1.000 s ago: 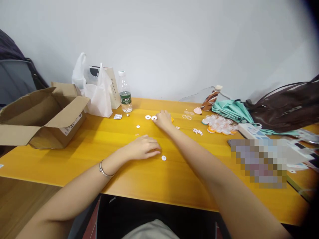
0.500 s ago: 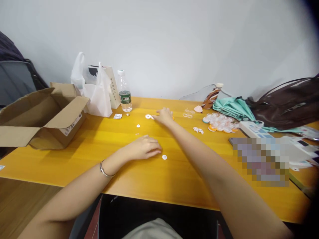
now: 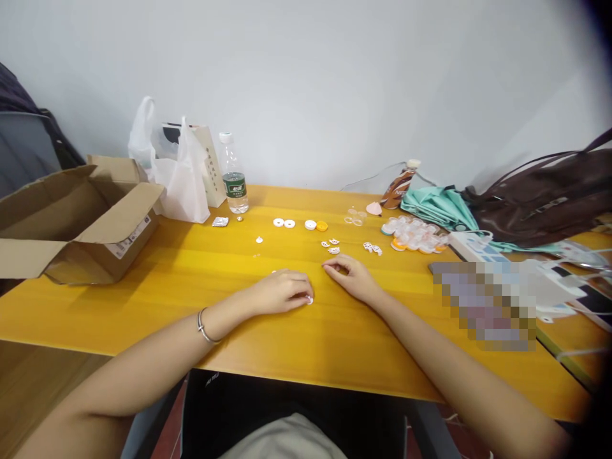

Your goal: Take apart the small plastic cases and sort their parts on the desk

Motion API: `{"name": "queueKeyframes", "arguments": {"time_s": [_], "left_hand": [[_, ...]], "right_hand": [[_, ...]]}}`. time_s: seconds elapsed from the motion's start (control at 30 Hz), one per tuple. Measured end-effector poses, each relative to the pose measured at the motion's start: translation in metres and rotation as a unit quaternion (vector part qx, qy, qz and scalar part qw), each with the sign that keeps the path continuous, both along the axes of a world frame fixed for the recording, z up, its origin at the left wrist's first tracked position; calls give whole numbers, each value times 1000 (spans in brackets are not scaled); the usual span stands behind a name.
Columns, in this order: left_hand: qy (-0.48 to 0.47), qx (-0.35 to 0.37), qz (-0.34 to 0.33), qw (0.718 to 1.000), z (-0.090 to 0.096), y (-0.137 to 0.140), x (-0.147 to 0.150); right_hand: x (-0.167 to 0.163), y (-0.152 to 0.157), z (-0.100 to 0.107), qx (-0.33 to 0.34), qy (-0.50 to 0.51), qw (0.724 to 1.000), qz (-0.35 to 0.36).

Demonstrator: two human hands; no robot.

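Bright, diffuse light; soft shadow beside the cardboard box [image 3: 98, 264]; right-hand corners dark (one patch [image 3: 482, 306] pixelated).

Probably this is an office: the table [image 3: 291, 344] stands along a plain wall [image 3: 335, 95], with a chair [image 3: 26, 153] to its left.

Right hand [image 3: 354, 277] now back from far discs [image 3: 284, 223], nearer, to right of left hand [image 3: 287, 290]. Left fingertips now at small white disc [image 3: 310, 300], earlier just apart. White ring [image 3: 310, 225], yellow ring [image 3: 322, 226], three white pieces [image 3: 333, 250] now uncovered.
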State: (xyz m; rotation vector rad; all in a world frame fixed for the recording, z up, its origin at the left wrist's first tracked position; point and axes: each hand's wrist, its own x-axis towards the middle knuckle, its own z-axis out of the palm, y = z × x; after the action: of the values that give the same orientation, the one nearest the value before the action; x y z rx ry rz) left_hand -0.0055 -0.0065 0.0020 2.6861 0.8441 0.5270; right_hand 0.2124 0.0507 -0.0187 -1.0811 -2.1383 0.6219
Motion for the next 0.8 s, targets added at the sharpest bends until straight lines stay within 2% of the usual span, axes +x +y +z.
{"name": "queueKeyframes", "arguments": {"time_s": [0.23, 0.33, 0.4, 0.47, 0.63, 0.7, 0.8], "left_hand": [[-11, 16, 23, 1000, 4, 2, -6], [-17, 27, 40, 999, 8, 3, -10], [-22, 37, 52, 998, 11, 4, -13], [-27, 51, 64, 996, 12, 6, -15], [-41, 90, 108, 989, 13, 13, -23], [-54, 106, 130, 984, 11, 17, -27], [-79, 119, 159, 977, 10, 24, -34]], "right_hand": [[-4, -2, 1, -1, 8, 1000, 3], [3, 1, 6, 35, 26, 999, -25], [16, 10, 11, 86, 42, 992, -85], [38, 24, 15, 139, 57, 973, -177], [107, 59, 13, 221, 31, 891, -396], [126, 65, 7, 234, 5, 870, -435], [136, 71, -4, 230, -41, 860, -452]]}}
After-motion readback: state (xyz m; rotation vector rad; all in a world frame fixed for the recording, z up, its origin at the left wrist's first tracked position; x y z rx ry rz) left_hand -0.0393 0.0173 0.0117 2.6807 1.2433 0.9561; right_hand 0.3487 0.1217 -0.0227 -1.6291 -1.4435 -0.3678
